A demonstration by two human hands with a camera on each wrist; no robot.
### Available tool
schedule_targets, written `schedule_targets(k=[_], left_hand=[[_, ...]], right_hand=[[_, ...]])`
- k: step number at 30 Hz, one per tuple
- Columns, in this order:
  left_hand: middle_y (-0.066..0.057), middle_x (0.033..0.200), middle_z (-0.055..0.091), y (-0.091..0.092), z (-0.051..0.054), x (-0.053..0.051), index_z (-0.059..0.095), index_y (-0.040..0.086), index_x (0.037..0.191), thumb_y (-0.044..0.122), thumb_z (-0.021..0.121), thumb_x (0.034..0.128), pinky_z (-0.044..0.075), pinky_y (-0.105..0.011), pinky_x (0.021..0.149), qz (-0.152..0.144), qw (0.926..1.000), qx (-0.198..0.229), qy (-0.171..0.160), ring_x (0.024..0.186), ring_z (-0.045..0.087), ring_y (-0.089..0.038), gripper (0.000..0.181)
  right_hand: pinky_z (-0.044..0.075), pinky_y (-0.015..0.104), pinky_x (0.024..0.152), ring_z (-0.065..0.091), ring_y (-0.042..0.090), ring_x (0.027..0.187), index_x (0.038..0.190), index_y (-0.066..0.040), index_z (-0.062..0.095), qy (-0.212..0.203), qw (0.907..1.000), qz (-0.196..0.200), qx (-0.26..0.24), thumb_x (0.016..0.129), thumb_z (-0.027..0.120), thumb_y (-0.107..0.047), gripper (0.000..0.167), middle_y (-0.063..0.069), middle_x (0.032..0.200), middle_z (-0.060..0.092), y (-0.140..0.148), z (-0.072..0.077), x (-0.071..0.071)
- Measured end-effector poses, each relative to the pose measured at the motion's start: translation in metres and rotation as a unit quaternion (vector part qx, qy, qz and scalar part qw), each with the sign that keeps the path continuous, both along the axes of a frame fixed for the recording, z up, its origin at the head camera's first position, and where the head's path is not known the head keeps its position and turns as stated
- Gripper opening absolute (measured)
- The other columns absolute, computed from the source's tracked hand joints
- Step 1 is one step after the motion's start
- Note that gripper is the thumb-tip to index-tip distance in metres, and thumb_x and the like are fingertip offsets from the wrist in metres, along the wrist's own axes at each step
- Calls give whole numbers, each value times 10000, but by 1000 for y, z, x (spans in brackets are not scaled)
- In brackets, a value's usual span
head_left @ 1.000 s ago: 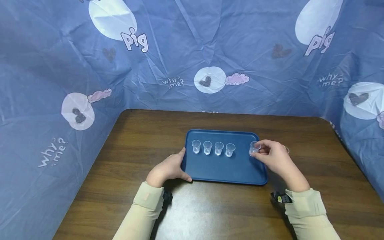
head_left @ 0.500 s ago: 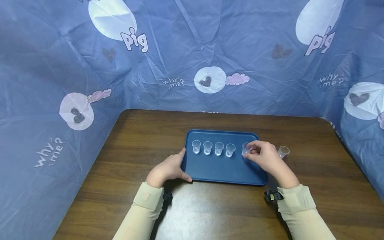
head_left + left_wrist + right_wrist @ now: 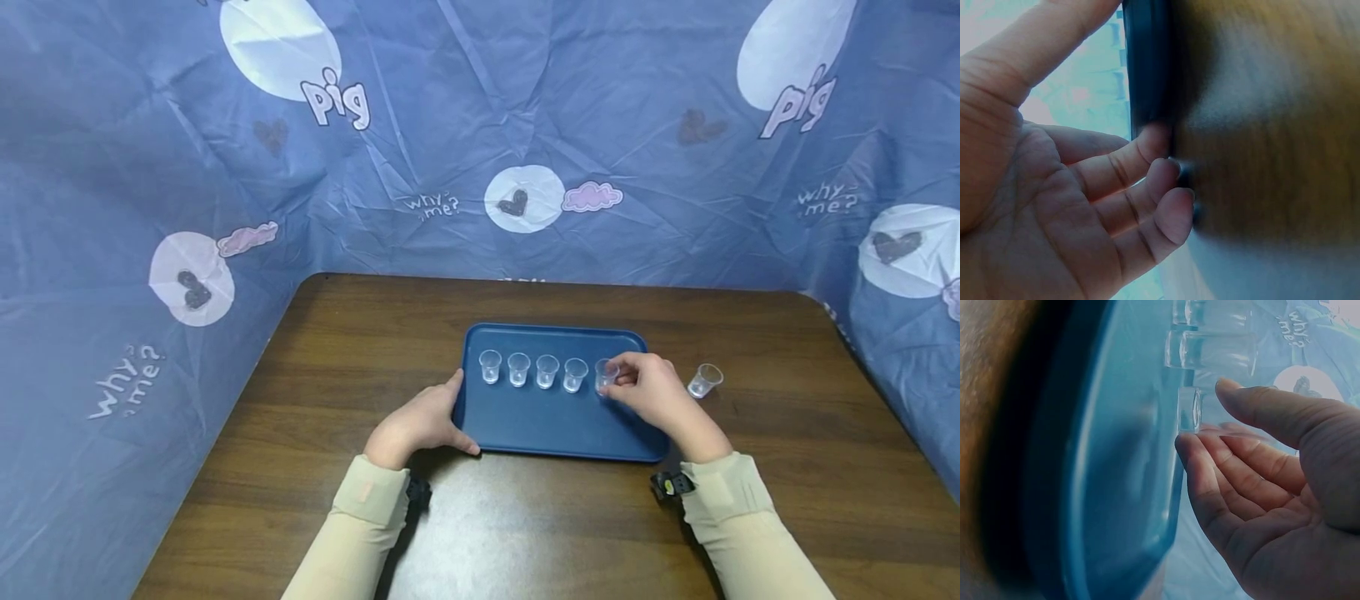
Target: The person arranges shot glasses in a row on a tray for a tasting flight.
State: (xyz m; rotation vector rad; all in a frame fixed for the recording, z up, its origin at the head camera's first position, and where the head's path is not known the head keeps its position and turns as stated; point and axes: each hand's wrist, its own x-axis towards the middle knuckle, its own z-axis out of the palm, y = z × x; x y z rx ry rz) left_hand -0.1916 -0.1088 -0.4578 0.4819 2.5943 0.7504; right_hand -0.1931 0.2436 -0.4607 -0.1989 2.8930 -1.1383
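Note:
A blue tray (image 3: pixel 555 429) lies on the wooden table. My right hand (image 3: pixel 656 398) is over its right part and pinches a small clear plastic cup (image 3: pixel 604 377) between thumb and fingers. That cup stands at the right end of a row of similar clear cups (image 3: pixel 547 372), all upright; the right wrist view shows its base (image 3: pixel 1189 411) at the tray surface. At the tray's left side, my left hand (image 3: pixel 420 421) rests against the rim, thumb by the front corner and fingers spread along the edge. In the left wrist view its fingertips (image 3: pixel 1175 215) touch the tabletop beside the tray.
Another clear cup (image 3: pixel 705 381) sits tilted on the table to the right of the tray, beyond my right hand. A blue printed sheet (image 3: pixel 420 167) rises behind the table and along both sides. Bare wood (image 3: pixel 525 533) lies in front of the tray.
My right hand has moved left with its cup, bringing it beside the row. The tilted cup on the table, mostly hidden earlier, now shows fully. My left hand has stayed still.

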Motion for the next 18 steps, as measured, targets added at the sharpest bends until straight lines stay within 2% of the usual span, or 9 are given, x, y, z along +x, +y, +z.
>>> schedule_targets(k=[9,18], left_hand=[[-303,1534,373,1,2,1,166,-98,1578,357,973,680,368,-444,1106,5,10000,-11,-37,1366,435,-377,1290],[-296,1543,362,0,0,0,159,-88,1583,361,971,685,360,-445,1111,34,10000,-61,-67,1378,422,-373,1291]], right_hand=[[544,371,707,647,190,803,1016,7,730,79,9999,78,50,833,845,-102,242,44,869,696,-3,-5,-2],[540,374,712,639,190,802,1018,4,732,-36,9999,7,128,841,840,-107,235,43,866,692,-4,-6,-4]])
